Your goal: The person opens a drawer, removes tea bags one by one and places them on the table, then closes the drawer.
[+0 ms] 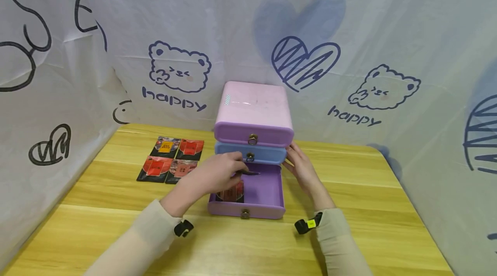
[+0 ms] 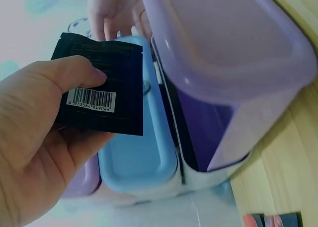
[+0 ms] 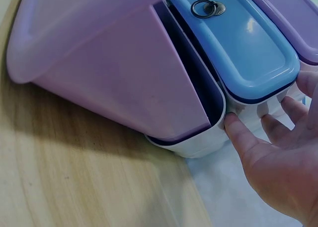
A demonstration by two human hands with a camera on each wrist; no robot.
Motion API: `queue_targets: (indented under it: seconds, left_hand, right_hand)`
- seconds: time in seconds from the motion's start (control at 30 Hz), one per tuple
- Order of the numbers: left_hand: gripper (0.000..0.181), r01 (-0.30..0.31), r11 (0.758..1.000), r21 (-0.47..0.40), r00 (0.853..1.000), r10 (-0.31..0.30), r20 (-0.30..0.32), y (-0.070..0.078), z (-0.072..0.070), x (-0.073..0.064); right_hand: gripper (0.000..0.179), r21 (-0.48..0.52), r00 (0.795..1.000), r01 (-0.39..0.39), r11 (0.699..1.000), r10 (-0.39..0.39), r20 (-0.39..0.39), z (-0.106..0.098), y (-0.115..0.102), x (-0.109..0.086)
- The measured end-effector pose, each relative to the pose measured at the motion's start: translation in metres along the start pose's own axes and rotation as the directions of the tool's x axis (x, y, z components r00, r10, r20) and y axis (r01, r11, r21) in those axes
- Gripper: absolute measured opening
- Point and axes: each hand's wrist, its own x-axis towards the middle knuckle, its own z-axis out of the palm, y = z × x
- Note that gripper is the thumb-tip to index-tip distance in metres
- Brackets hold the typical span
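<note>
My left hand (image 1: pixel 219 172) pinches a small dark sachet (image 2: pixel 107 78) between thumb and fingers, over the pulled-out bottom drawer (image 1: pixel 268 185). In the left wrist view the sachet's black side with a white barcode faces the camera. Inside the drawer, at its front left, lies a red-and-black sachet (image 1: pixel 231 192). With fingers spread, my right hand (image 1: pixel 304 172) touches the right side of the drawer cabinet (image 1: pixel 254 101), beside the blue middle drawer (image 3: pixel 243 43). The blue drawer and the purple top drawer (image 1: pixel 233 133) are pushed in.
Several flat sachets, among them a red one (image 1: pixel 190 148), lie in a group on the wooden table (image 1: pixel 349 181) left of the cabinet. Behind it hangs a white cloth (image 1: pixel 240 30) printed with bears and hearts. Metal ring pulls (image 3: pixel 203 8) stick out from the drawer fronts.
</note>
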Motion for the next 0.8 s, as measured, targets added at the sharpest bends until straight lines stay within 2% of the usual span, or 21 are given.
queue_targets:
  seconds: [0.23, 0.43, 0.63, 0.8]
  left_hand:
    - [0.022, 0.084, 0.996, 0.021, 0.996, -0.083, -0.045, -0.011, -0.009, -0.021]
    - [0.024, 0.171, 0.985, 0.020, 0.980, -0.168, -0.103, -0.019, -0.016, -0.043]
    - [0.018, 0.191, 0.982, 0.005, 0.961, -0.186, -0.205, -0.029, -0.019, -0.064]
    - [0.017, 0.205, 0.978, 0.030, 0.949, -0.191, -0.251, -0.038, -0.021, -0.082]
  right_hand:
    - [0.059, 0.004, 1.000, 0.007, 1.000, -0.007, -0.008, -0.001, 0.000, 0.000]
    - [0.059, 0.002, 1.000, 0.008, 1.000, -0.008, -0.006, -0.001, 0.000, 0.001]
    - [0.059, 0.005, 1.000, 0.009, 1.000, -0.009, -0.003, -0.001, -0.001, 0.000]
    - [0.059, 0.003, 1.000, 0.003, 1.000, -0.003, -0.002, 0.000, -0.001, 0.000]
